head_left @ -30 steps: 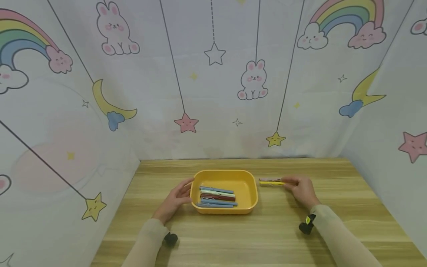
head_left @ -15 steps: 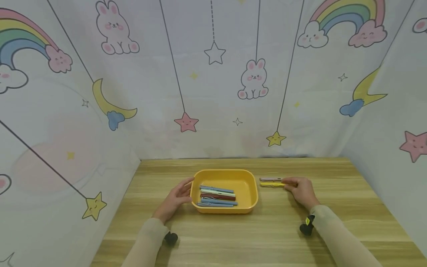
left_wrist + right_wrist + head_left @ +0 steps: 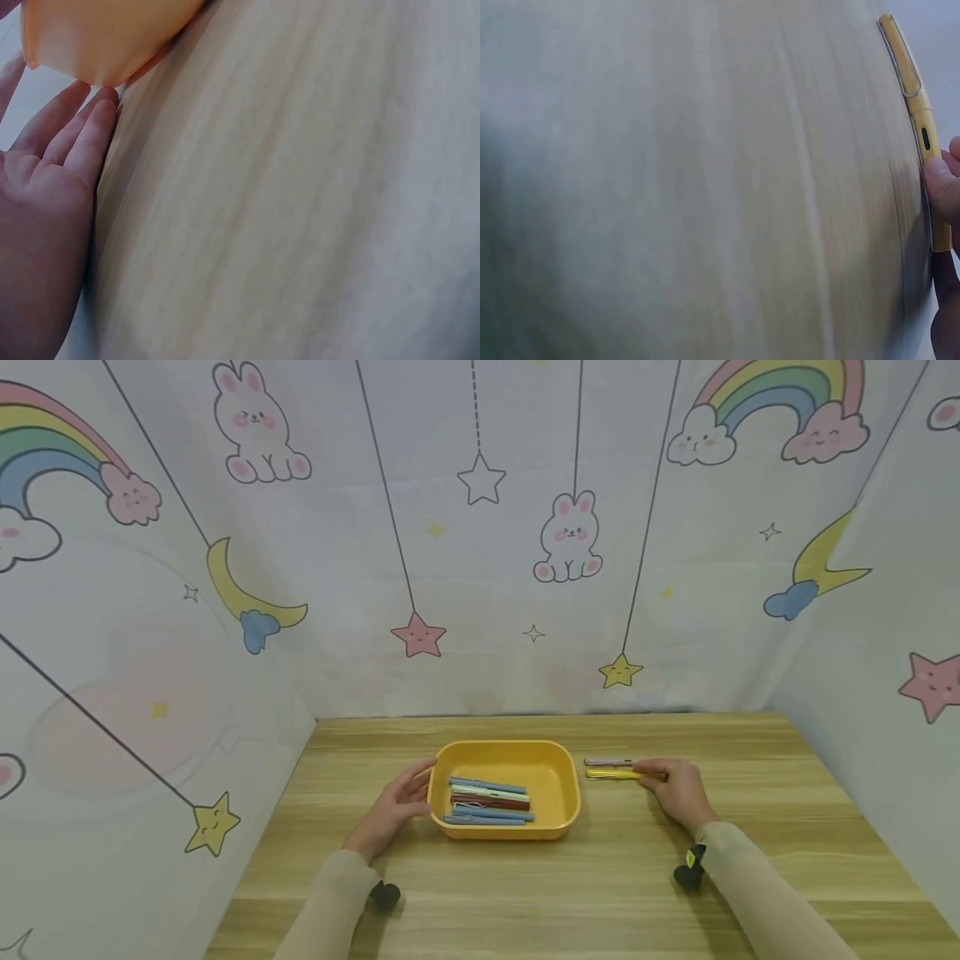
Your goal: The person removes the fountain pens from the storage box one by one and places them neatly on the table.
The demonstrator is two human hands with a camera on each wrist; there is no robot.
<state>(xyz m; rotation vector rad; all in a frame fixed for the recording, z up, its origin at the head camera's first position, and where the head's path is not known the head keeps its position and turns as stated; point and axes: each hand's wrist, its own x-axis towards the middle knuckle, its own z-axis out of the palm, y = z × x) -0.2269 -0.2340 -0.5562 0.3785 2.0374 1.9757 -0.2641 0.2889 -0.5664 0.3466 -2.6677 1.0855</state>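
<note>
Beside the yellow tray (image 3: 510, 833): right hand (image 3: 680, 787) pinches yellow capped pen (image 3: 611, 774).
Pen pick-up: seemingly the step in hand; lifting calls for steadiness.
Left hand (image 3: 386, 811): relaxed, touching tray.

The left arm (image 3: 326, 902) and right arm (image 3: 768, 893) reach forward and angle inward, well apart, in pale sleeves (image 3: 750, 868) down to the wrists. The left grip (image 3: 386, 810) is spread, its thumb apart from the gently bent fingers (image 3: 90, 139). The right grip (image 3: 678, 787) pinches, its thumb (image 3: 943, 187) opposed to curled fingers, back of the hand uppermost; the right wrist view shows only part of it.
</note>
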